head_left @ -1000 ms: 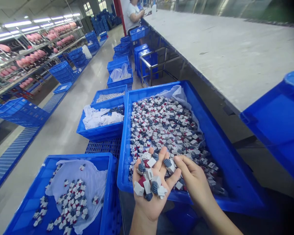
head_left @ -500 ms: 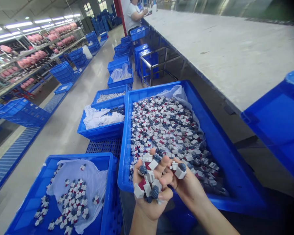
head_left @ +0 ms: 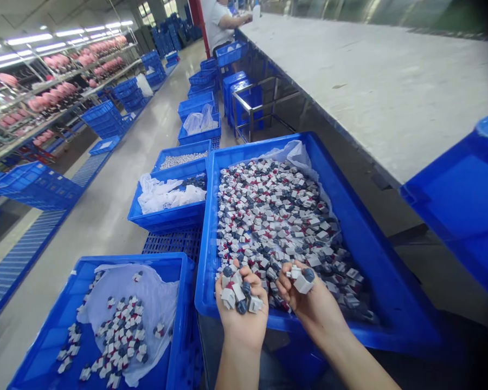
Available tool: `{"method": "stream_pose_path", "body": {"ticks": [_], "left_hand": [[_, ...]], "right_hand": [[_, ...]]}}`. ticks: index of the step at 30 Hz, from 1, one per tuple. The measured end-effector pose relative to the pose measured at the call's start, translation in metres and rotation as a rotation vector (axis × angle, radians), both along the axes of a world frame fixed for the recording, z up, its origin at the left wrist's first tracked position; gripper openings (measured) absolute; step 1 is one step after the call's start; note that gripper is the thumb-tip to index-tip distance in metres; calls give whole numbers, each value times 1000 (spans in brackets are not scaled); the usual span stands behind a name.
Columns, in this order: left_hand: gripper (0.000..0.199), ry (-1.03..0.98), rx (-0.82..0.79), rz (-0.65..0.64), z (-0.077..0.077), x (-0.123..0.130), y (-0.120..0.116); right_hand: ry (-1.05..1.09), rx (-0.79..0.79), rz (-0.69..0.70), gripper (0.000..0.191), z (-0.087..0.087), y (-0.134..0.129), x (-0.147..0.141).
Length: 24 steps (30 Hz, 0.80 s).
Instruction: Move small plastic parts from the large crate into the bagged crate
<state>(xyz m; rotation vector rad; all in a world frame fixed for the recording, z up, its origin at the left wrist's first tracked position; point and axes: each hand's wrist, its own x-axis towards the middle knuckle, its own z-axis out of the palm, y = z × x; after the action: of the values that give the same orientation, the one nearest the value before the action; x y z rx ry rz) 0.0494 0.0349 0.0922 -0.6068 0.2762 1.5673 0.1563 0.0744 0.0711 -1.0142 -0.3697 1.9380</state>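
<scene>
My left hand point(head_left: 246, 319) is palm up with its fingers curled round several small plastic pieces point(head_left: 238, 292), white blocks with dark blue ribbed knobs. To its right, my right hand point(head_left: 309, 306) has its fingers curled around a piece point(head_left: 304, 280) of the same kind, with another white bit beside it. Both hands are over the near edge of a large blue bin point(head_left: 205, 233), which holds a heap of such pieces point(head_left: 272, 211) in white, dark blue and dark red on a clear plastic liner.
A second blue bin point(head_left: 183, 303) at lower left holds fewer pieces on a plastic sheet. Blue crates point(head_left: 166, 216) stand beyond it along the aisle. A long pale table point(head_left: 374, 81) runs along the right, with a tilted blue bin point(head_left: 463, 200) beside it. A person point(head_left: 223, 27) stands far back.
My hands have moved apart; before, their fingers met over the pieces. My left hand has shifted slightly left, and its pieces lie differently in the palm.
</scene>
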Motion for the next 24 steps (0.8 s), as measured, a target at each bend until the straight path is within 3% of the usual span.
{"method": "stream_pose_path", "body": {"ticks": [4, 7, 10, 12, 15, 18, 22, 24], "left_hand": [[29, -8, -79, 8, 1, 1, 1], [31, 58, -119, 25, 4, 7, 3], [38, 149, -128, -15, 9, 13, 4], [44, 169, -133, -51, 13, 15, 4], [45, 197, -113, -63, 15, 13, 3], [45, 220, -86, -69, 11, 10, 0], [53, 180, 4, -175, 3, 10, -3], [52, 177, 39, -178, 1, 9, -6]], "right_hand": [[-166, 121, -53, 20, 8, -8, -2], [-510, 517, -52, 23, 18, -16, -7], [-790, 980, 0, 12, 25, -22, -16], [-912, 1176, 9, 8, 25, -23, -22], [-1039, 1266, 19, 23, 20, -24, -25], [-1094, 1294, 124, 38, 14, -25, -22], [-1071, 1416, 287, 48, 12, -30, -18], [-1023, 1447, 304, 51, 13, -28, -18]]}}
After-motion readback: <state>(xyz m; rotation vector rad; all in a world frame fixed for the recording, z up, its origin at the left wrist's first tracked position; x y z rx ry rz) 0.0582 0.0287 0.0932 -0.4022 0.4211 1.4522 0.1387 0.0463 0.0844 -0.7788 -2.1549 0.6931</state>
